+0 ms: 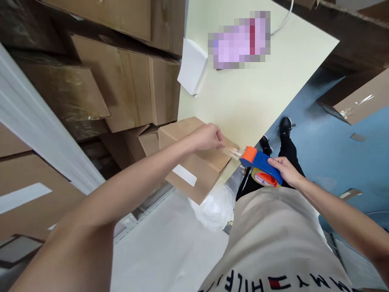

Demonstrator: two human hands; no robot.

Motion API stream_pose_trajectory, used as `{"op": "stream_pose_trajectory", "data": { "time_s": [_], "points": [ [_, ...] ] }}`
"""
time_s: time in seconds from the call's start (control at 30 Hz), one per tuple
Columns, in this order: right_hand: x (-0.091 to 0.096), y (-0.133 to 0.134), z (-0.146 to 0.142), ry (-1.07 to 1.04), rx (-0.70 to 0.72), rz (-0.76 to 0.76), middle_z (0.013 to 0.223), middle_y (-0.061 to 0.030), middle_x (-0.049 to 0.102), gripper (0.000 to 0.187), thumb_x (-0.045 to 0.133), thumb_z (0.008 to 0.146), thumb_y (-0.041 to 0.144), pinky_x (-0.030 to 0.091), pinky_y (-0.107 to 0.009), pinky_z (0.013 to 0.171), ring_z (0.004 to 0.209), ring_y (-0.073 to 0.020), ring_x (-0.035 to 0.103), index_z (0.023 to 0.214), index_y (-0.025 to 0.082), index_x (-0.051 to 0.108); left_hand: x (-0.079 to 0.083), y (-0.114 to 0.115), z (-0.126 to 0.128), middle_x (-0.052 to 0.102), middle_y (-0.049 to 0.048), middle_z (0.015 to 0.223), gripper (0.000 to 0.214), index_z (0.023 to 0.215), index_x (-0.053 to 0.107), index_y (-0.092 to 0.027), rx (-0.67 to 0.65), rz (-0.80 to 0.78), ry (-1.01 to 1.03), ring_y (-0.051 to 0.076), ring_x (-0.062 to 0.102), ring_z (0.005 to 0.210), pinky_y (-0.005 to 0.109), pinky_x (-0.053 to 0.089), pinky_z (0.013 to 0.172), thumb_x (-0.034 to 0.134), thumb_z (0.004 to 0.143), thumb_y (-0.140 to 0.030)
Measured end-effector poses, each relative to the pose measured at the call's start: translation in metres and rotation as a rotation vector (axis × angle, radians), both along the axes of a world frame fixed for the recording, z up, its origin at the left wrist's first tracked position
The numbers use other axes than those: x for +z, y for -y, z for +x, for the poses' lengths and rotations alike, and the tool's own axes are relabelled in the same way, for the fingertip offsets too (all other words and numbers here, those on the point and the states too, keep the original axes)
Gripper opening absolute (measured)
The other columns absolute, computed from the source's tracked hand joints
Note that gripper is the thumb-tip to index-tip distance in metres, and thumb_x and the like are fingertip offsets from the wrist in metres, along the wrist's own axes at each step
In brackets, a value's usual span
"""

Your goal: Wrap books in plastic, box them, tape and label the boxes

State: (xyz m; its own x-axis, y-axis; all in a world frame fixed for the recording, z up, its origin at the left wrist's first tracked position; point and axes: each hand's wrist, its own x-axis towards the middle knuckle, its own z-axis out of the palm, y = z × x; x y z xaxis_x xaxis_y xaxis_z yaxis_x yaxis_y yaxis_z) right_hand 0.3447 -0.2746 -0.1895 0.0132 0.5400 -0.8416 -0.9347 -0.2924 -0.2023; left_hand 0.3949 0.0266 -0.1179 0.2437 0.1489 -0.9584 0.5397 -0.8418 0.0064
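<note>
Stacked cardboard boxes (130, 81) fill the left side, next to a pale table (258, 93). A small box (197, 170) sits at the table's near edge. The left hand (208, 138), fingers curled, holds the end of a tape strip (232, 153) on the box's top. The right hand (285, 170), apart from it, is clamped around a blue and orange tape dispenser (261, 162) just off the box's corner, with the strip stretched between

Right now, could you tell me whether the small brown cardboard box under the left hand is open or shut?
Shut: the brown cardboard box has its flaps flat under the left hand, with clear tape reaching it.
</note>
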Motion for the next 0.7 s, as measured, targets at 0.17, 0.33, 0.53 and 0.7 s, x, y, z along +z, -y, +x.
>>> {"op": "stream_pose_trajectory", "data": {
  "time_s": [0.17, 0.33, 0.53, 0.7],
  "points": [
    [-0.001, -0.007, -0.022, -0.165, 0.0, -0.067, 0.06, -0.0044, 0.071, 0.059, 0.079, 0.053, 0.074, 0.044, -0.027, 0.048, 0.05, -0.0161, 0.059, 0.066, 0.017, 0.072, -0.008, 0.017, -0.014, 0.07, 0.0096, 0.091, 0.039, 0.103, 0.062, -0.019, -0.262, 0.126, -0.079, 0.037, 0.068, 0.098, 0.042, 0.051, 0.085, 0.078, 0.069, -0.024],
    [0.005, -0.013, -0.033, -0.172, -0.02, -0.1, 0.053, -0.0021, 0.066, 0.062, 0.076, 0.051, 0.078, 0.04, -0.026, 0.047, 0.046, -0.0135, 0.054, 0.058, 0.017, 0.066, -0.002, 0.036, -0.011, 0.07, 0.0159, 0.107, 0.05, 0.127, 0.05, -0.018, -0.535, 0.116, -0.132, 0.037, 0.065, 0.105, 0.043, 0.05, 0.085, 0.067, 0.081, -0.027],
    [0.007, -0.01, -0.043, -0.167, -0.013, -0.103, 0.054, -0.0018, 0.065, 0.059, 0.077, 0.054, 0.075, 0.039, -0.027, 0.048, 0.048, -0.0142, 0.055, 0.06, 0.018, 0.066, 0.01, 0.029, -0.01, 0.064, 0.02, 0.128, 0.077, 0.149, 0.032, -0.018, -0.677, 0.103, -0.017, 0.038, 0.054, 0.124, 0.044, 0.045, 0.093, 0.062, 0.085, -0.047],
    [0.003, -0.011, -0.051, -0.182, -0.075, -0.097, 0.062, -0.0041, 0.071, 0.053, 0.076, 0.06, 0.071, 0.046, -0.029, 0.053, 0.055, -0.0179, 0.062, 0.064, 0.018, 0.07, 0.021, -0.01, -0.035, 0.057, 0.0102, 0.143, 0.075, 0.143, 0.049, -0.026, -0.662, -0.282, 0.11, 0.034, 0.049, 0.134, 0.044, 0.034, 0.107, 0.057, 0.082, -0.067]
  ]
}}
